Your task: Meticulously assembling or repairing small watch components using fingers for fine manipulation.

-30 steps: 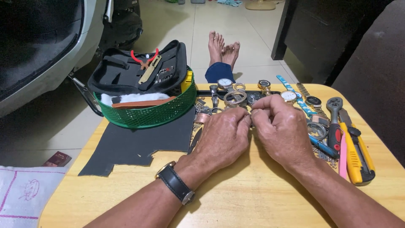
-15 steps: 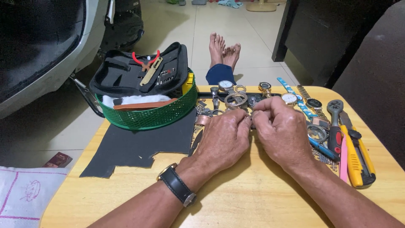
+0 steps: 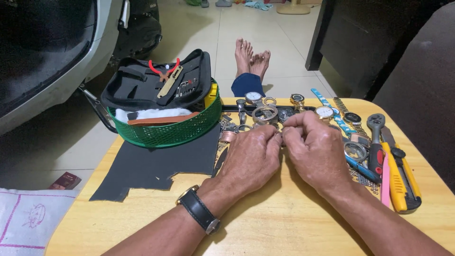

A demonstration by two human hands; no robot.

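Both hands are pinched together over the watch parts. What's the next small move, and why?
Probably lift both hands slightly toward the camera: the left hand and right hand meet fingertip to fingertip low over the round wooden table, and whatever small piece they pinch is hidden.

Single view only, head-worn camera. Looks steeply down and forward over rounded yellow wooden tabletop (image 3: 284, 223), close range. Both forearms enter from bottom edge; left hand (image 3: 253, 159) and right hand (image 3: 317, 151) meet at frame centre. Round green mesh basket (image 3: 166, 132) sits upper left of centre, row of tools at right edge. Top of frame reaches pale tiled floor (image 3: 284, 57) beyond far table edge. No second view, so no shared area.
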